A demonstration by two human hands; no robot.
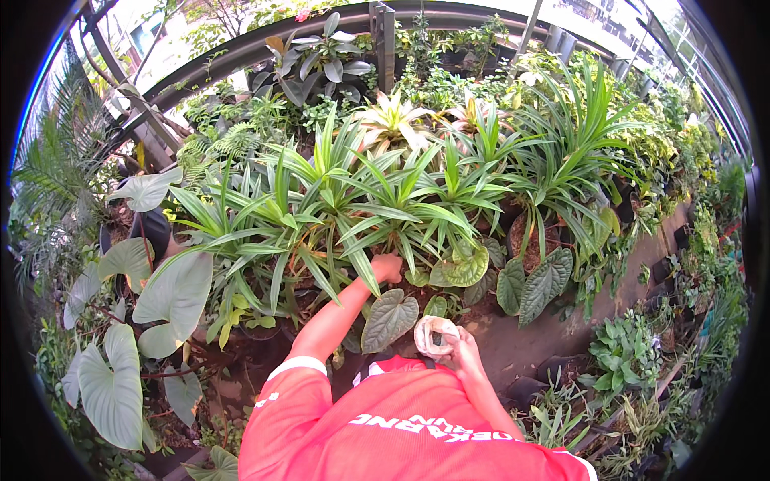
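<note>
My left hand (388, 268) reaches in among the bases of the long-leaved green plants (393, 200). Its fingers look curled, but leaves hide the tips and whatever they grip. Close to my body, my right hand (464, 350) is closed on the rim of a whitish round container (435, 336) with an open top. Between the two hands hangs a dark, heavily veined leaf (390, 321). A lighter green, rounded leaf (465, 265) sits just right of my left hand.
Large heart-shaped leaves (175, 301) rise at the left. A dark pot (533, 240) with soil stands to the right, beside a strip of bare ground (553, 341). More low plants (626, 357) grow at the right. A metal rail (241, 60) curves behind the bed.
</note>
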